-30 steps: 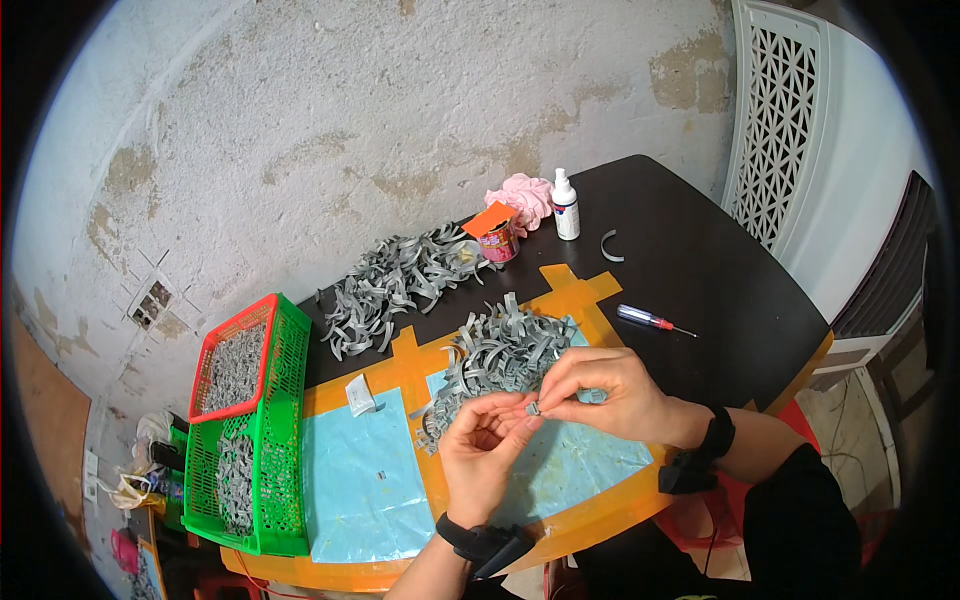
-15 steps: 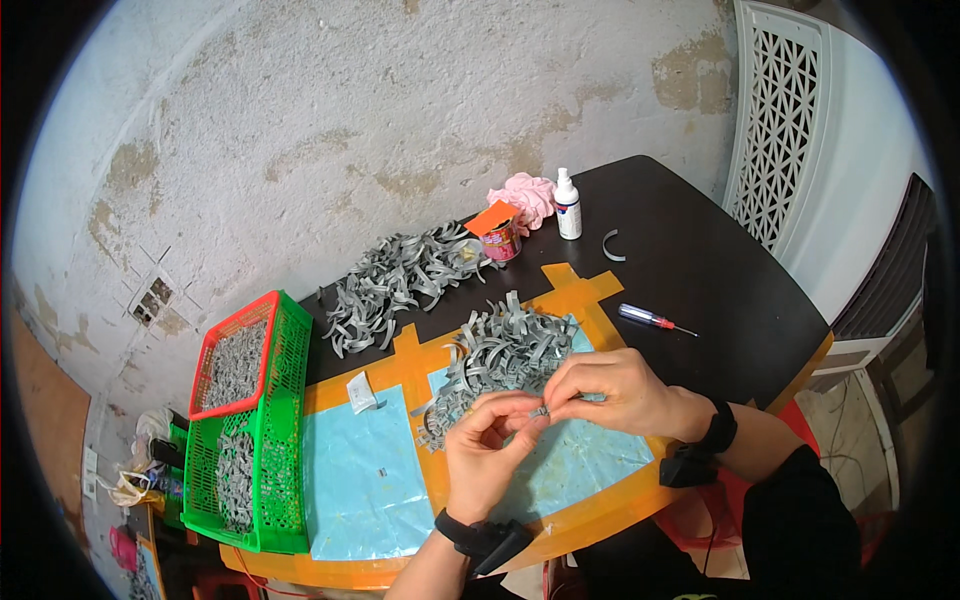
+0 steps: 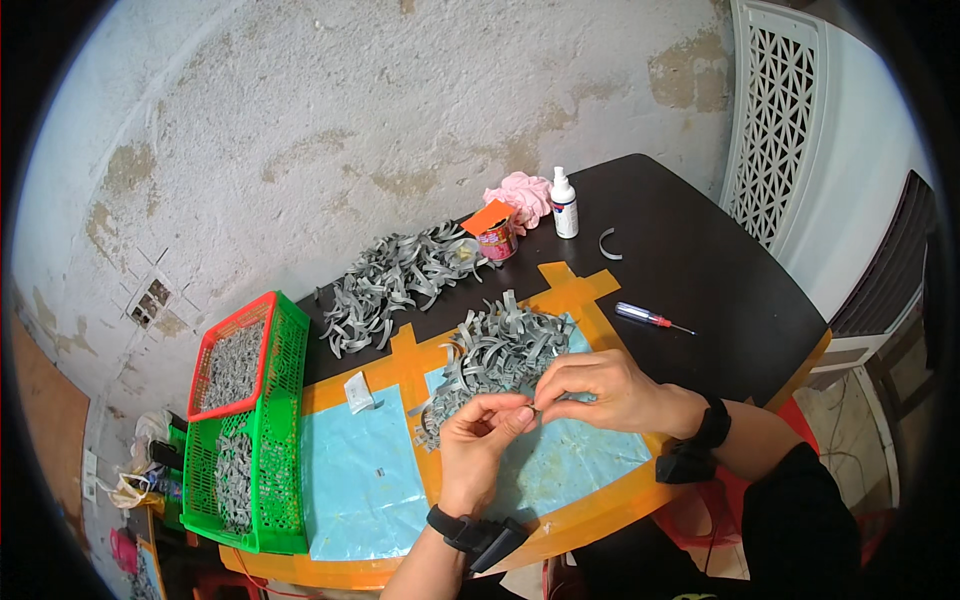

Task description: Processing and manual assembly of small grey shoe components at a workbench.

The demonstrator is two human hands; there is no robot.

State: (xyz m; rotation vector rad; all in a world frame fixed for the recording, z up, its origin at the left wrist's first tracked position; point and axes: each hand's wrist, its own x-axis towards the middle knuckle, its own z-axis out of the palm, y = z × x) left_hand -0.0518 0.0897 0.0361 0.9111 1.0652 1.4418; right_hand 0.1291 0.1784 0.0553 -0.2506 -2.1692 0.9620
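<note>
A dark tabletop (image 3: 700, 270) carried a taped blue mat (image 3: 360, 480), green crates (image 3: 255, 440) and two heaps of grey strips (image 3: 495, 355). Beside the nearer heap, both hands, left (image 3: 480, 445) and right (image 3: 600, 390), pinched one small grey piece (image 3: 532, 407) between closed fingertips, apparently mid-assembly; seating it likely called for fine fingertip pressure.

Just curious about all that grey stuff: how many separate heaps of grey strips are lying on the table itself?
2: one heap at the table's far side on the dark top, another heap on the blue mat by the hands. Baskets hold more.
</note>
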